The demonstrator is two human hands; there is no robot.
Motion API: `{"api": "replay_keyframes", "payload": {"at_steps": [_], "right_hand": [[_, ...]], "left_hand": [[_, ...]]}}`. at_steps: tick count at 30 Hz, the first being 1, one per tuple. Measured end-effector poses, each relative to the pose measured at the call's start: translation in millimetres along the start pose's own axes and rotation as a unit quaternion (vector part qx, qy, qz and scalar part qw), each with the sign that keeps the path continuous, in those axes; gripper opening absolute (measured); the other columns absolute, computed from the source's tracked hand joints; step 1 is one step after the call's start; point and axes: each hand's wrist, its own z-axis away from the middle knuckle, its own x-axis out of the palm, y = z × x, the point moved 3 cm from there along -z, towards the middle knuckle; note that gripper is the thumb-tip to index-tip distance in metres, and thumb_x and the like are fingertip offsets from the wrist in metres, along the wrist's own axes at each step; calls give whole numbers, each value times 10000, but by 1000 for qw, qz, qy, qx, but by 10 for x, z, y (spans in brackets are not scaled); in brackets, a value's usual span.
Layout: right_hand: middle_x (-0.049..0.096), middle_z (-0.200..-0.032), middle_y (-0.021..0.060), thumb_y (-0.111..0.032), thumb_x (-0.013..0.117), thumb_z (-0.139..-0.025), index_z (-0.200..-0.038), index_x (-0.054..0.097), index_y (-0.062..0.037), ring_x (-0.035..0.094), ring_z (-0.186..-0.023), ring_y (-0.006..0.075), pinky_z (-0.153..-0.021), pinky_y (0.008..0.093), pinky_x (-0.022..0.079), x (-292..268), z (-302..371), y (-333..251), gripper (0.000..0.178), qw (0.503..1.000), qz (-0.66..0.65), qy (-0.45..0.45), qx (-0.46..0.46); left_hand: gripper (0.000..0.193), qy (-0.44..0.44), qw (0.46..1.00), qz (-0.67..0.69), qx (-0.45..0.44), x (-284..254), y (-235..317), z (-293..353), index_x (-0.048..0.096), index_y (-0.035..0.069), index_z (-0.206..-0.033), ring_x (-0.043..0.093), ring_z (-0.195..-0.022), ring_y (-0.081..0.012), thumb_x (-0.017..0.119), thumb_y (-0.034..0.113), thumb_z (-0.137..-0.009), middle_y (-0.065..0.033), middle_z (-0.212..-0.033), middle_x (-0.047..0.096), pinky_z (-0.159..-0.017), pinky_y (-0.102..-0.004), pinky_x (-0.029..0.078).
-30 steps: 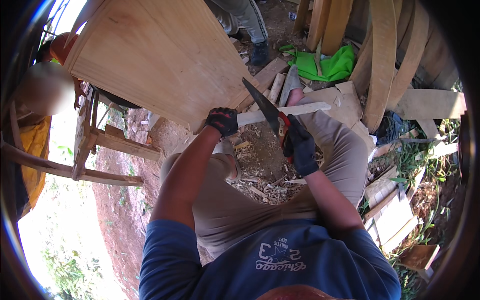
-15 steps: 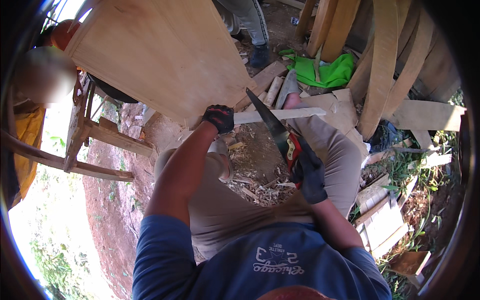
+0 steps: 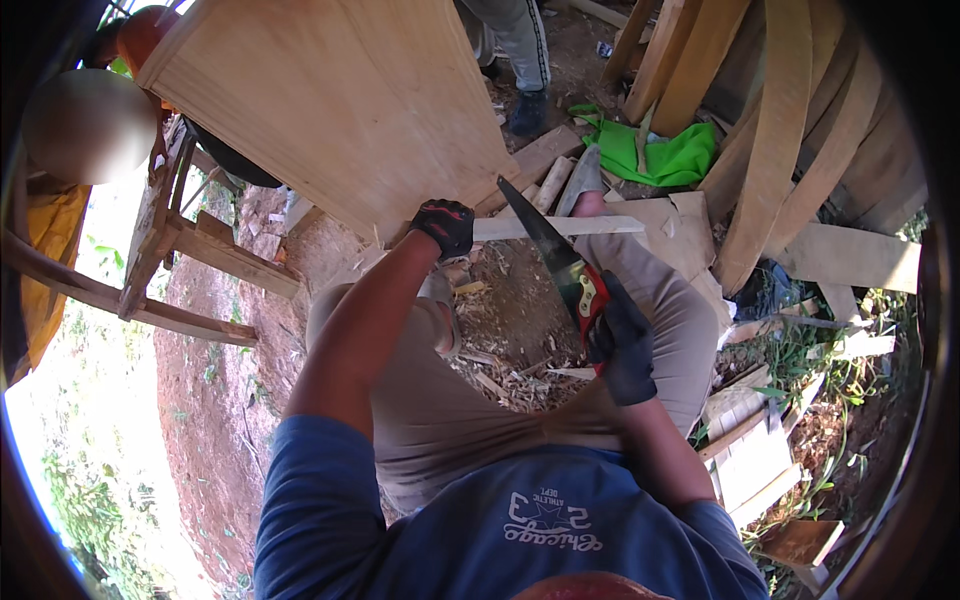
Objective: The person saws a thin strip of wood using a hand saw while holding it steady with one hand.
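While your left fingers point(image 3: 461, 228) grip one pale wood strip point(image 3: 605, 226), your right fingers point(image 3: 601, 340) clasp one saw point(image 3: 560, 258) crossing over it; your shirt point(image 3: 470, 510) bears white lettering point(image 3: 552, 538).

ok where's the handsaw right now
In the head view, right of centre: the handsaw sits in the right grip, its blade crossing the pale wooden strip.

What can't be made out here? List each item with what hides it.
In the head view:
Left end of the pale wooden strip: hidden by the gloved left hand.
Saw handle: partly covered by the gloved right hand.
Wooden panel: far end cut off by upper edge.
Standing person: torso cut off likewise.
Person at far left: head blurred.
Small thing on the ground: too small to tell.
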Motion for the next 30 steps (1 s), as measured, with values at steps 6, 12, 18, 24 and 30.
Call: {"api": "replay_keyframes", "payload": {"at_steps": [6, 12, 18, 24, 30], "right_hand": [[469, -690, -87, -178, 597, -1093, -1554, 555, -59, 371, -516, 29, -465, 240, 313, 129, -354, 97, 478, 999, 35, -7, 8], [593, -751, -43, -177, 594, -1103, -1539, 582, -88, 478, -548, 39, -469, 247, 368, 148, -672, 168, 445, 1000, 28, -6, 1], [603, -770, -12, -181, 593, -1098, -1569, 546, -84, 492, -553, 60, -487, 263, 403, 137, -313, 158, 483, 986, 163, 20, -12], [546, -739, -28, -180, 567, -1106, -1615, 487, -82, 451, -549, 52, -514, 256, 392, 64, 639, -246, 524, 993, 116, 3, 9], [522, -725, -42, -193, 562, -1111, -1615, 486, -83, 442, -554, 47, -511, 250, 379, 2, 641, -223, 522, 993, 116, 9, -3]], "left_hand": [[334, -62, 998, 1, 9, -92, -101, 15, 793, 133, -1098, 767, -1042, -325, 712, 340, -849, -145, -1104, 790, -909, -479, 598], [356, -34, 997, 33, 53, -155, 97, 44, 753, 121, -1098, 762, -1004, -354, 718, 354, -832, -152, -1051, 781, -881, -496, 600], [346, -9, 999, 22, 20, 37, 27, 58, 735, 122, -1086, 758, -1022, -348, 728, 355, -830, -170, -1069, 773, -900, -499, 592], [353, -30, 999, 17, 26, 120, 13, 27, 733, 118, -1097, 756, -1010, -354, 736, 346, -827, -163, -1056, 773, -902, -503, 591], [365, -56, 998, 12, 34, -34, 92, -12, 741, 125, -1121, 757, -1032, -344, 739, 341, -827, -163, -1092, 775, -905, -503, 593]]}}
